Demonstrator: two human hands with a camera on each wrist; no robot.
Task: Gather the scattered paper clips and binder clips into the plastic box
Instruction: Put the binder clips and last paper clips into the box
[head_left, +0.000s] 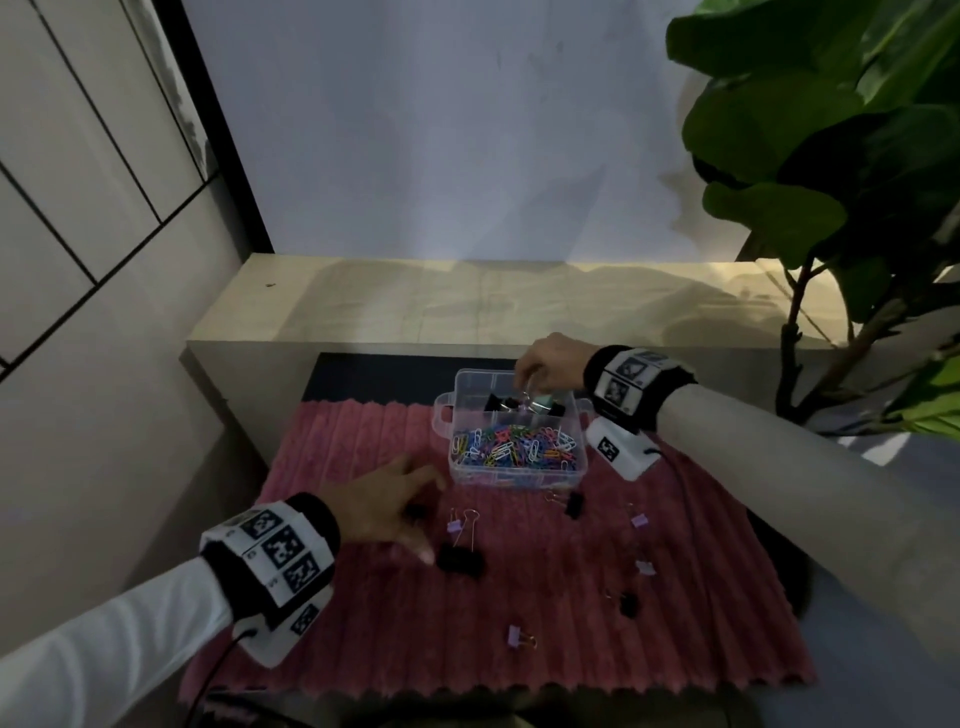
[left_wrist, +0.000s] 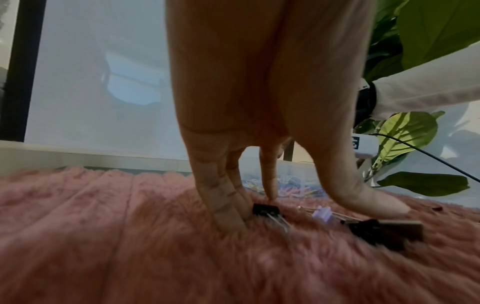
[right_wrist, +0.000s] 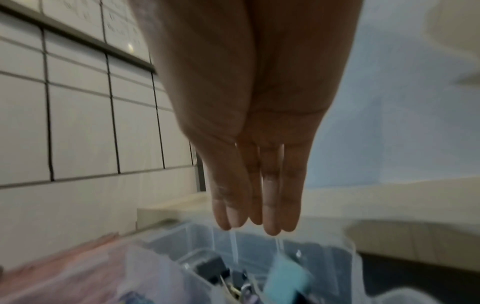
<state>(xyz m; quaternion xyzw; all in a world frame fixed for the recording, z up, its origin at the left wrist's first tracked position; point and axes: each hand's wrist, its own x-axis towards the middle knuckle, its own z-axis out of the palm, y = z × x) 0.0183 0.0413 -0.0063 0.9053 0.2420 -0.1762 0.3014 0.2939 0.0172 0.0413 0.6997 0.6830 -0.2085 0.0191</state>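
A clear plastic box (head_left: 519, 479) stands at the back of a pink ribbed mat (head_left: 363, 597). Coloured paper clips (head_left: 514, 444) fill its front compartment and binder clips lie in the back one. My right hand (head_left: 524, 384) hangs over the back compartment and pinches the wire handles of a teal binder clip (right_wrist: 288, 275). My left hand (head_left: 423, 519) is low on the mat, fingers straight, fingertips (left_wrist: 270, 197) touching a small black binder clip (left_wrist: 266, 209). Its thumb reaches over a large black binder clip (head_left: 460, 558). A purple clip (left_wrist: 322, 214) lies between them.
Several more black and purple binder clips lie on the mat's right half, such as a black one (head_left: 574, 504) and a purple one (head_left: 515, 635). A beige ledge (head_left: 467, 306) runs behind the box. A leafy plant (head_left: 831, 156) stands at the right.
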